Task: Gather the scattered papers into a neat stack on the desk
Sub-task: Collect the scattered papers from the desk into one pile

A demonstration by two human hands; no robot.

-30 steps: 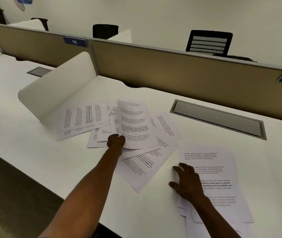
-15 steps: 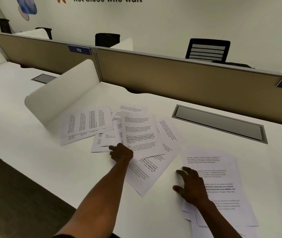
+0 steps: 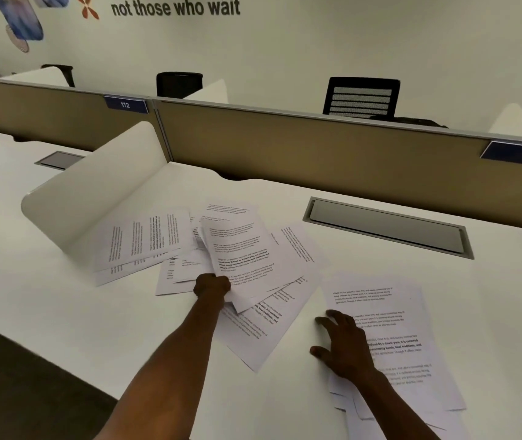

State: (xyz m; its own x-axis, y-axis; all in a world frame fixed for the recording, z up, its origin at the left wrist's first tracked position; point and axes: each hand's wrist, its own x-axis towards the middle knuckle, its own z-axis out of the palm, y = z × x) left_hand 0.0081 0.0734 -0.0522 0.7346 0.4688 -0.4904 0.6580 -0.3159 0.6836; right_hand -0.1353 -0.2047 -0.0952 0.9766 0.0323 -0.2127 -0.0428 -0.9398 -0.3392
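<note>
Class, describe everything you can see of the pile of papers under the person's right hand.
The pile is several white printed sheets, loosely squared, lying flat on the white desk near its front right. Black paragraphs, some bold, run across the top sheet; the words are too small to read. Lower sheets poke out unevenly at the near edge. The right hand rests spread on its left edge, fingers partly on the desk. It lies apart from the scattered sheets.

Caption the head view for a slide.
Left hand grips several printed white sheets while right hand rests flat on the gathered paper pile.
</note>
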